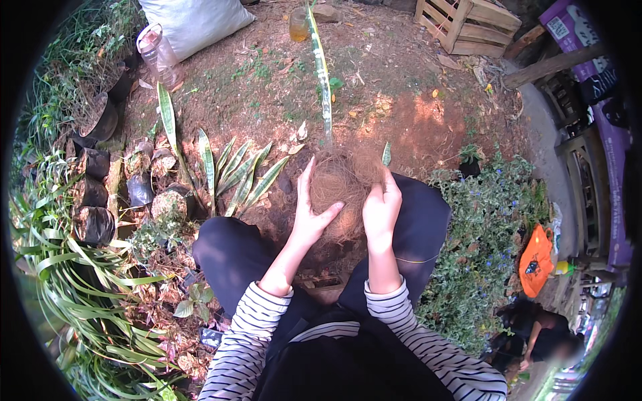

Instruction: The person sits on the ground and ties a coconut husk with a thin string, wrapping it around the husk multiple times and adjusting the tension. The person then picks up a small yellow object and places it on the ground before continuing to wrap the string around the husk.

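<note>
A loose ball of brown plant fibre (332,188), like coconut coir, sits between my hands above the soil. My left hand (312,210) cups its left side, thumb across the front. On the other side, my right hand (382,206) pinches a looser tuft of fibre (368,165) against the ball. A long snake plant leaf (322,75) stretches away behind the fibre; its lower end is hidden, so I cannot tell if it is joined to the ball. Several cut snake plant leaves (241,173) lie on the ground to the left.
Small black-bagged pots (95,193) line the left side. Farther out are a pink water bottle (159,57), a white sack (200,25), a glass jar (299,26) and a wooden crate (466,27). Blue-flowered plants (466,240) grow at right; a person (539,333) bends beyond.
</note>
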### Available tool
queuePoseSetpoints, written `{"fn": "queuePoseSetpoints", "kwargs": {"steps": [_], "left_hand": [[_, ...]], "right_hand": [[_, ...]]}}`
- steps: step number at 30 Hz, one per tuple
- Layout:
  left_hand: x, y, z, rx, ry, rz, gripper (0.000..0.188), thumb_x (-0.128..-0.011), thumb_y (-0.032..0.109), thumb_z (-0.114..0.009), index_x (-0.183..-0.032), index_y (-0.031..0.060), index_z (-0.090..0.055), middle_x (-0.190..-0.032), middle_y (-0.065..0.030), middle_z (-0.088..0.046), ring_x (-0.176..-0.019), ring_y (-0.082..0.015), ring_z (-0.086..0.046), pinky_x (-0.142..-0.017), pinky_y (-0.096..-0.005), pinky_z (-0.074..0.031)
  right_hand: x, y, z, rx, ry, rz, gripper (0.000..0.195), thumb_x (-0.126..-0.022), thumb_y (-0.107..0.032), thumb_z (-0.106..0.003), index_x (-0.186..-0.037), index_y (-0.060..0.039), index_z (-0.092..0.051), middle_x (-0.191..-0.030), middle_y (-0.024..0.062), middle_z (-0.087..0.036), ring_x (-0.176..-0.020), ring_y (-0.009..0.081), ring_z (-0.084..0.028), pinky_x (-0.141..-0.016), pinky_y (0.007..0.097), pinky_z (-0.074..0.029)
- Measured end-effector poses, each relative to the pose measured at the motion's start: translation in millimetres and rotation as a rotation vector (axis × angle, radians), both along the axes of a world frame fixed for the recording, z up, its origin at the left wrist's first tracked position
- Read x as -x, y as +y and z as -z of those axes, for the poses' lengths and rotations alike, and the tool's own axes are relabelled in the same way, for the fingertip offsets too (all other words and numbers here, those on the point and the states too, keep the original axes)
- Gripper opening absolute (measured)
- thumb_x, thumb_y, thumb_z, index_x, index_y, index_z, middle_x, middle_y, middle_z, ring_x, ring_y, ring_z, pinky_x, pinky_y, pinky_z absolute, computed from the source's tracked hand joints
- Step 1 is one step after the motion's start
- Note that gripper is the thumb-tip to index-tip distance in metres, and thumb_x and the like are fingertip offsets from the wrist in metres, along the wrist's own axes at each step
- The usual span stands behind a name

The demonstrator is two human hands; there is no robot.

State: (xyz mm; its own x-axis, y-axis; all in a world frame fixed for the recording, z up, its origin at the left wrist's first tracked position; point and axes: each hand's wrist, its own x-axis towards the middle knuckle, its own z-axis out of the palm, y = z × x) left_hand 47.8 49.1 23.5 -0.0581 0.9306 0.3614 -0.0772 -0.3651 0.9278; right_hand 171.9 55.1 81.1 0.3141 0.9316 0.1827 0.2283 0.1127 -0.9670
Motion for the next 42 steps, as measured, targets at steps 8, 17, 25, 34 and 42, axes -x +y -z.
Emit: {"fn": "queuePoseSetpoints", "kwargs": {"steps": [8,17,25,34,42], "left_hand": [[1,5,8,-0.059,0.29,-0.069,0.089,-0.076,0.022,-0.065,-0.146,0.0083,-0.01,-0.145,-0.0226,-0.017,-0.136,-0.0363,-0.015,-0.11,-0.0444,-0.019],[14,5,-7,0.083,-0.637,0.391,0.092,-0.082,0.057,-0.047,-0.147,0.0152,0.001,-0.15,-0.0147,-0.012,-0.136,-0.0296,-0.021,-0.11,-0.0442,-0.022],[9,3,10,0.524,-0.629,0.073,0.074,-0.093,0.058,-0.029,-0.144,0.0065,-0.016,-0.142,-0.0198,-0.03,-0.13,-0.0335,-0.034,-0.105,-0.0478,-0.033],[3,7,4,0.448,-0.864,0.181,0.073,-0.09,0.053,-0.045,-0.14,0.0045,-0.025,-0.138,-0.0181,-0.038,-0.124,-0.0318,-0.041,-0.103,-0.0483,-0.035],[-3,7,18,0.503,-0.804,0.129,0.067,-0.089,0.047,-0.054,-0.135,0.0027,-0.033,-0.131,-0.0176,-0.046,-0.119,-0.0299,-0.047,-0.099,-0.0471,-0.04]], "right_hand": [[30,-4,9,-0.309,-0.266,-0.145,0.041,-0.087,-0.016,-0.04,-0.121,0.0045,-0.051,-0.133,0.0218,-0.044,-0.125,0.0383,-0.039,-0.106,0.0425,-0.027],[34,-12,0,-0.354,-0.849,-0.249,0.036,-0.078,-0.024,-0.059,-0.113,-0.0197,-0.065,-0.145,0.016,-0.027,-0.126,0.0507,-0.024,-0.102,0.0596,-0.024],[16,-14,-9,-0.319,-0.543,-0.511,0.037,-0.069,-0.009,-0.062,-0.105,-0.0137,-0.068,-0.148,0.0177,-0.023,-0.135,0.0485,-0.014,-0.108,0.0558,-0.018],[-7,-4,38,-0.133,0.153,-0.404,0.05,-0.093,-0.018,-0.051,-0.137,0.0005,-0.035,-0.142,0.0192,-0.034,-0.133,0.0261,-0.03,-0.109,0.0354,-0.021],[17,5,9,-0.156,0.477,-0.091,0.034,-0.1,-0.017,-0.035,-0.121,0.0067,-0.047,-0.122,0.0178,-0.054,-0.118,0.0201,-0.047,-0.104,0.0333,-0.032]]}}
